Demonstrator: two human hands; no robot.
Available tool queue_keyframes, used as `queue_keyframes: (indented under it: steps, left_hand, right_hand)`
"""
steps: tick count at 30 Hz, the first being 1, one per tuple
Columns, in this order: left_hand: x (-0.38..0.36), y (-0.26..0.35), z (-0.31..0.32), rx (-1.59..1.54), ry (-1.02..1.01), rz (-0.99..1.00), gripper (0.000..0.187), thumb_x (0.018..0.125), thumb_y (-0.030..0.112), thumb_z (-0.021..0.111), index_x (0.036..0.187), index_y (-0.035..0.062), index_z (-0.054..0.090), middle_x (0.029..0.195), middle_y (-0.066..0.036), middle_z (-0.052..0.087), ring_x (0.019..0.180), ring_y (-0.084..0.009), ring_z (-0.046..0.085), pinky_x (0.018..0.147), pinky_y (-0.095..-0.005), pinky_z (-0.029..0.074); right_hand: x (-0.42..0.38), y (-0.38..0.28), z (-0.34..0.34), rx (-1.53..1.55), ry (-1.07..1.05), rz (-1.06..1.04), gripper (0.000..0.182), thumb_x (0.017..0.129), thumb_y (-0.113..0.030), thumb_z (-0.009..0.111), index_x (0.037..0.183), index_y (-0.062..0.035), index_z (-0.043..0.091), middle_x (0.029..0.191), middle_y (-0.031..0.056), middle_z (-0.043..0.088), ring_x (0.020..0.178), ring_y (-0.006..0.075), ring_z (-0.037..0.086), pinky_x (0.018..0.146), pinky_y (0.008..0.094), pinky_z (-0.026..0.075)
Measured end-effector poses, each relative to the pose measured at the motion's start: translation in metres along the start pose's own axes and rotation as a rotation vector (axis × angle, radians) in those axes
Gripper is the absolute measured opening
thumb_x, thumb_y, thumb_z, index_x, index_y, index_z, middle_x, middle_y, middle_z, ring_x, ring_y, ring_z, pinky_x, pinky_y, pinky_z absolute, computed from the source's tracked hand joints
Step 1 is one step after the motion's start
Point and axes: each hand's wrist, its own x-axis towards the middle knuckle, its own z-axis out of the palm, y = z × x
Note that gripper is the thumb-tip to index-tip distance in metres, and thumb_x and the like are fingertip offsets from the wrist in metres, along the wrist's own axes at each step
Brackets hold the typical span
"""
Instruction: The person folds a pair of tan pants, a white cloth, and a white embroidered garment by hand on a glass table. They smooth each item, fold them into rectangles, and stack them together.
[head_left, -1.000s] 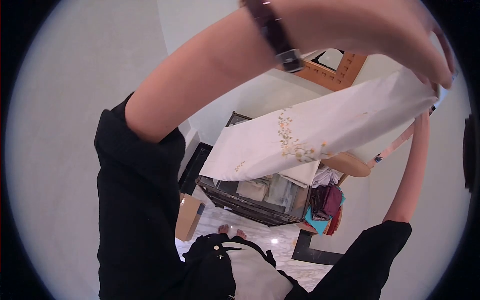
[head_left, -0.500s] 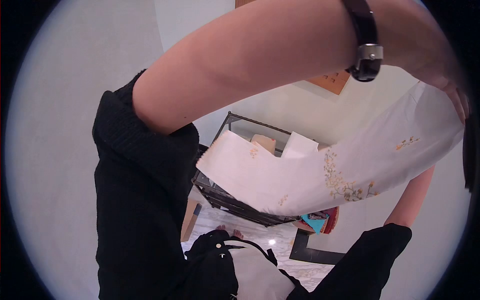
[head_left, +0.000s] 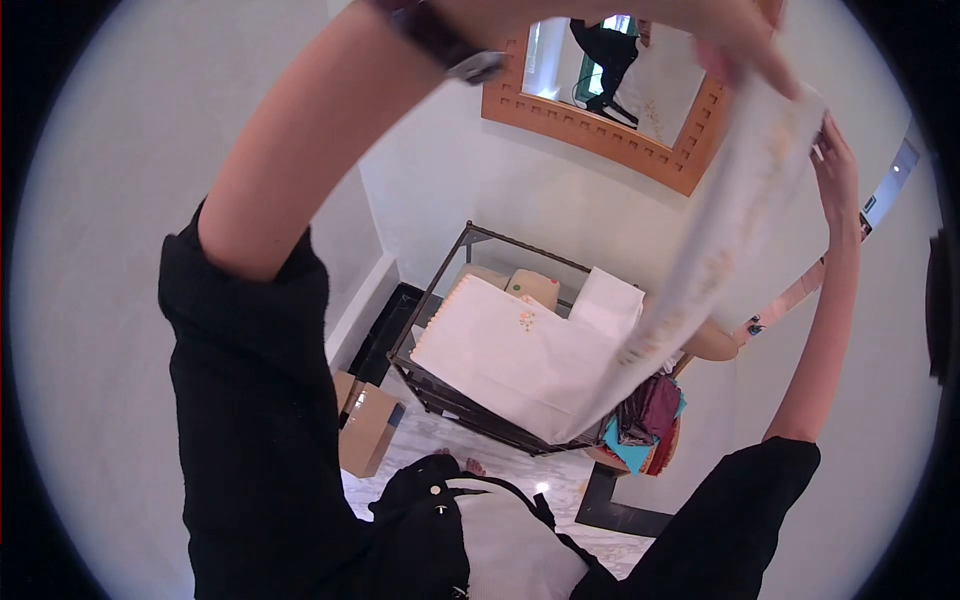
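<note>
A white cloth with a scalloped edge and orange-yellow flower embroidery lies partly on a dark-framed glass-topped table. Its other part rises to the upper right as a narrow, blurred fold. At the top of the view, my left hand is closed on the raised end, its fingers smeared by motion. My right hand reaches up on the right, with its curled fingertips gripping the cloth's upper edge. On the glass table, a folded white cloth and a beige item with coloured dots sit behind the spread part.
A wooden-framed mirror hangs on the wall beyond the table. Coloured fabrics are heaped at the table's right. A cardboard box stands on the marble floor at left, near a black tray-like object.
Both hands have come up and inward, with the left hand moving left. The raised cloth has gone from a broad sheet to a narrow upright fold. The mirror shows more fully.
</note>
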Motion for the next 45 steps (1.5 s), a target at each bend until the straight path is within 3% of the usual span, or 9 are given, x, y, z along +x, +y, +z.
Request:
queue_keyframes:
  steps: [6, 10, 13, 16, 24, 29, 32, 39, 45]
  left_hand:
    - [-0.041, -0.057, -0.014, 0.497, 0.16, -0.211, 0.039, 0.079, 0.018, 0.074, 0.105, -0.0021, 0.054, 0.085, -0.012, 0.061, 0.077, -0.0192, 0.057, 0.069, -0.0294, 0.047]
    - [-0.075, -0.074, -0.033, 0.543, 0.197, -0.334, 0.03, 0.08, 0.016, 0.073, 0.097, 0.0023, 0.052, 0.081, -0.008, 0.06, 0.073, -0.0184, 0.055, 0.068, -0.0315, 0.046]
    - [-0.096, -0.079, -0.043, 0.432, 0.293, -0.445, 0.029, 0.083, 0.016, 0.071, 0.101, 0.0023, 0.054, 0.084, -0.008, 0.062, 0.076, -0.0189, 0.057, 0.07, -0.0318, 0.048]
    - [-0.128, -0.116, -0.051, 0.325, 0.402, -0.458, 0.045, 0.085, 0.014, 0.069, 0.125, 0.007, 0.051, 0.097, -0.003, 0.057, 0.065, -0.0056, 0.053, 0.058, -0.0231, 0.043]
    - [-0.149, -0.168, -0.066, 0.089, -0.035, -0.888, 0.037, 0.083, 0.026, 0.072, 0.109, 0.0013, 0.066, 0.087, 0.002, 0.061, 0.066, -0.0028, 0.047, 0.056, -0.0196, 0.037]
    - [-0.162, -0.187, -0.05, -0.356, 0.218, -0.878, 0.04, 0.084, 0.035, 0.072, 0.106, 0.0025, 0.066, 0.094, 0.001, 0.065, 0.088, -0.006, 0.055, 0.073, -0.0225, 0.045]
    - [-0.153, -0.193, -0.031, -0.571, 0.347, -0.811, 0.038, 0.088, 0.031, 0.068, 0.114, 0.0027, 0.062, 0.099, -0.002, 0.066, 0.095, -0.0083, 0.057, 0.08, -0.0254, 0.047]
    - [-0.146, -0.178, -0.006, -0.104, 0.571, -0.61, 0.026, 0.093, 0.018, 0.062, 0.112, 0.0006, 0.059, 0.103, -0.004, 0.065, 0.094, -0.0085, 0.059, 0.08, -0.028, 0.05]
    - [-0.159, -0.162, -0.007, -0.035, 0.493, -0.435, 0.013, 0.091, 0.007, 0.062, 0.1, -0.0017, 0.061, 0.094, -0.003, 0.063, 0.084, -0.0079, 0.059, 0.07, -0.0241, 0.049]
  right_hand:
    - [-0.014, -0.023, 0.084, -0.31, -0.134, -0.174, 0.044, 0.094, -0.033, 0.058, 0.127, -0.004, 0.057, 0.1, -0.0009, 0.06, 0.093, 0.0074, 0.053, 0.089, 0.026, 0.041]
    - [-0.001, -0.027, 0.123, -0.326, -0.264, -0.334, 0.047, 0.093, -0.032, 0.06, 0.127, 0.0004, 0.055, 0.117, 0.003, 0.06, 0.106, 0.0081, 0.054, 0.096, 0.0259, 0.04]
    - [0.0, -0.03, 0.159, -0.19, -0.278, -0.296, 0.045, 0.094, -0.033, 0.059, 0.125, -0.0001, 0.056, 0.114, 0.0019, 0.061, 0.106, 0.0086, 0.054, 0.097, 0.0258, 0.039]
    - [0.0, -0.023, 0.188, -0.048, -0.363, -0.226, 0.044, 0.094, -0.032, 0.058, 0.125, -0.0005, 0.056, 0.111, 0.0002, 0.061, 0.107, 0.0087, 0.054, 0.097, 0.0254, 0.039]
    - [0.014, 0.032, 0.232, -0.093, -0.558, -0.105, 0.045, 0.092, -0.035, 0.058, 0.122, -0.0008, 0.059, 0.108, 0.0025, 0.062, 0.103, 0.0112, 0.053, 0.096, 0.0296, 0.04]
    - [0.016, 0.048, 0.238, 0.007, -0.601, 0.055, 0.043, 0.093, -0.03, 0.057, 0.119, 0.0039, 0.059, 0.107, 0.0059, 0.062, 0.101, 0.0118, 0.055, 0.093, 0.0298, 0.043]
    - [0.018, 0.065, 0.225, 0.043, -0.551, 0.099, 0.038, 0.093, -0.03, 0.058, 0.119, -0.0015, 0.059, 0.099, -0.0021, 0.057, 0.09, 0.006, 0.05, 0.085, 0.0244, 0.043]
    - [-0.013, 0.061, 0.217, 0.106, -0.521, 0.043, 0.036, 0.093, -0.028, 0.052, 0.12, -0.0054, 0.061, 0.101, -0.0016, 0.06, 0.094, 0.0076, 0.051, 0.083, 0.0243, 0.041]
    - [-0.015, 0.047, 0.211, 0.035, -0.476, 0.038, 0.033, 0.094, -0.028, 0.051, 0.117, -0.0096, 0.064, 0.101, -0.0026, 0.061, 0.095, 0.0082, 0.052, 0.086, 0.0262, 0.04]
